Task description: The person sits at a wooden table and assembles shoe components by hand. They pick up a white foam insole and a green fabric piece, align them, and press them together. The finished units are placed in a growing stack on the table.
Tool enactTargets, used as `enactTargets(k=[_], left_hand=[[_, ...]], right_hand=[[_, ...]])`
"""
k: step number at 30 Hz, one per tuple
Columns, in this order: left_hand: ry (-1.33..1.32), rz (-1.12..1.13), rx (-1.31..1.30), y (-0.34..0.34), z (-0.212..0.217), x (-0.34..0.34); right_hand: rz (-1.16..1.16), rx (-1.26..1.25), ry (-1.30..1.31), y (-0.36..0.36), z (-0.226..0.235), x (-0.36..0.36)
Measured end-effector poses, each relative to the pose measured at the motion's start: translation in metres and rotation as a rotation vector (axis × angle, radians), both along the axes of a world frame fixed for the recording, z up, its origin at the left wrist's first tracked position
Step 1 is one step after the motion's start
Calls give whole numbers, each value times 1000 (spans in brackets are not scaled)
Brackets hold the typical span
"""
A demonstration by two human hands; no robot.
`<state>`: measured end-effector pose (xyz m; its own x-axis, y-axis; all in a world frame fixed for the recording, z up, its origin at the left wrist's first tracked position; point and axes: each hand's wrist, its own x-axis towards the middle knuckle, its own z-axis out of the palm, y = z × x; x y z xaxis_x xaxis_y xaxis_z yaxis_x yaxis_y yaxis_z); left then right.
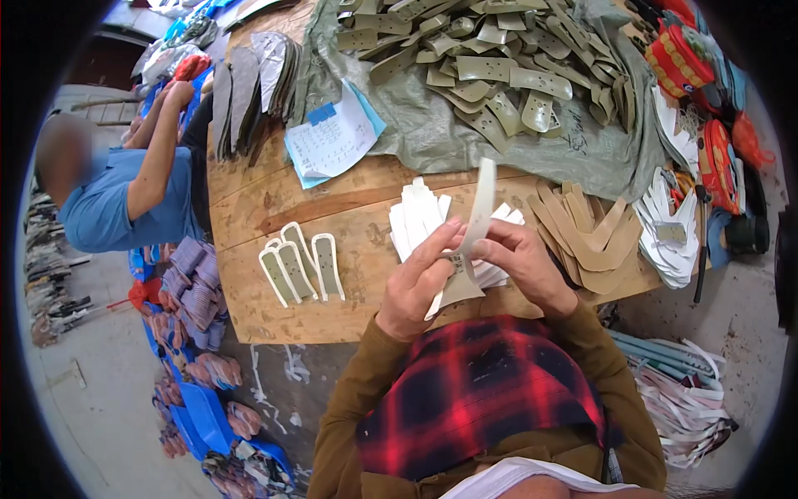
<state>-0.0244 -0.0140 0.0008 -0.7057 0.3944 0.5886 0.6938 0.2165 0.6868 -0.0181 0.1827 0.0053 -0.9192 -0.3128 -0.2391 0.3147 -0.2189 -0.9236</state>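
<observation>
Over the table's front edge, my two hands work on an olive-grey plastic plate (462, 290), slightly curved and with small holes. My left hand (416, 287) closes round its left side, a bit of white showing below the fingers. My right hand (528, 263) pinches a pale, bent strip (483, 191) that rises upright from between the hands; whether it is part of the plate I cannot tell. Behind them lies a fan of white strips (411, 218), partly hidden by my fingers. To the left rest several olive plates edged in white (328, 264).
Olive plates (486, 68) are heaped on a green sheet (407, 137) at the back. Tan V-shaped pieces (594, 249) and more white strips (672, 249) lie right. Papers (337, 137) and grey stacked pieces (241, 100) are back left. A person in blue (133, 195) works at left.
</observation>
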Motion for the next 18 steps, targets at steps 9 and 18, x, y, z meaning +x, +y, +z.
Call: enactTargets(k=[9, 18], left_hand=[[-49, 98, -60, 9, -17, 6], [-16, 119, -138, 14, -33, 4]], right_hand=[[-250, 255, 173, -18, 5, 11], [-297, 196, 127, -23, 17, 16]])
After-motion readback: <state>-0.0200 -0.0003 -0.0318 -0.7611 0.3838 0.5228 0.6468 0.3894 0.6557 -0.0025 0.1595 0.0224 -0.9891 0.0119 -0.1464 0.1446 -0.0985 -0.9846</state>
